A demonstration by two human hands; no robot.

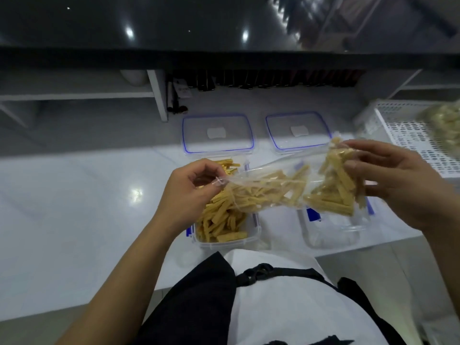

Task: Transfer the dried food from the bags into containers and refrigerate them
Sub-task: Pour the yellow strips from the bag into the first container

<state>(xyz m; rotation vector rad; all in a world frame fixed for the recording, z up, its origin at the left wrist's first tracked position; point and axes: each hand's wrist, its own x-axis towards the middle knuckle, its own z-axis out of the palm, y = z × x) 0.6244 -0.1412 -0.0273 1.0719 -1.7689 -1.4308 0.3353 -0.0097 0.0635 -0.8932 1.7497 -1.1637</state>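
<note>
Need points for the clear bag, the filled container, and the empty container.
clear bag [271,189]: head view, mid-section of plastic over the sticks.
filled container [225,241]: head view, near rim.
empty container [331,236]: head view, clear near wall.

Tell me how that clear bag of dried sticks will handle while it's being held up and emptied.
The bag is probably floppy: it sags between the left hand and right hand. Its glossy film looks slippery. The sticks bunch at the right end, so the weight may shift suddenly.
</note>
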